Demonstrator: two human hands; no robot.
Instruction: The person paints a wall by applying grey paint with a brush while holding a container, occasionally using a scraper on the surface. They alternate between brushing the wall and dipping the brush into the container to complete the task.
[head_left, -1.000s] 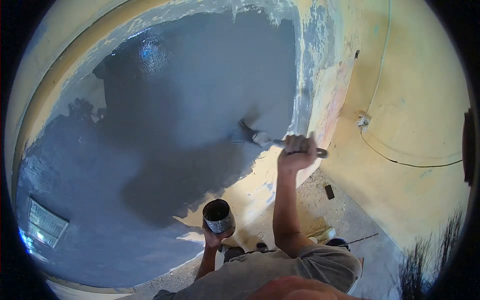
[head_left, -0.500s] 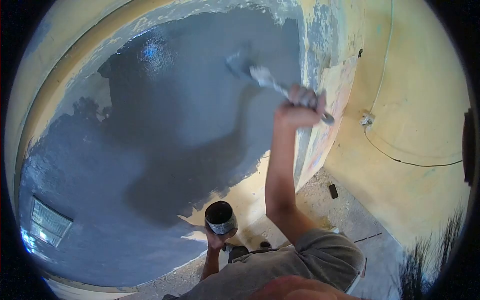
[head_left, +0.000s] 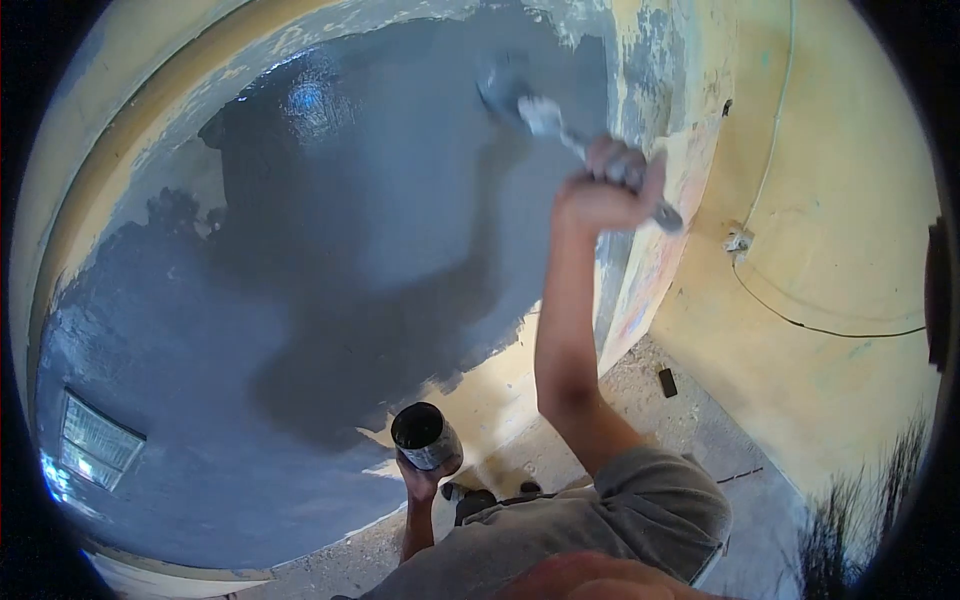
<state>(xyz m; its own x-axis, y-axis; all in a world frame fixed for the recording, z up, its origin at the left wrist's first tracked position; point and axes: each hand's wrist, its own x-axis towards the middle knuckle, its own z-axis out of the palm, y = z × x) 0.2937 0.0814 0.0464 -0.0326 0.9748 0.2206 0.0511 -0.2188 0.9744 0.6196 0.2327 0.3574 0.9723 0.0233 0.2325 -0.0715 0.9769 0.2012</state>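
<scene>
My right hand (head_left: 617,187) is raised in front of the wall, its fingers wrapped round the handle of a paint brush (head_left: 541,114). The brush's dark, blurred head lies against the upper part of the grey painted area (head_left: 400,200). Lower down, my left hand (head_left: 420,482) holds a dark paint can (head_left: 430,440) from below and behind, with its open mouth tilted toward me. The inside of the can looks dark, and the paint level cannot be made out.
Bare yellow wall (head_left: 500,385) borders the grey paint below. On the right-hand yellow wall (head_left: 830,220), a cable runs to a small fitting (head_left: 738,242). A black object (head_left: 667,382) lies on the dusty floor (head_left: 640,405). A small window-like panel (head_left: 100,440) shows at lower left.
The brush and my right hand have moved up and to the right. My left hand has shifted slightly left with the can, which is tilted more.
</scene>
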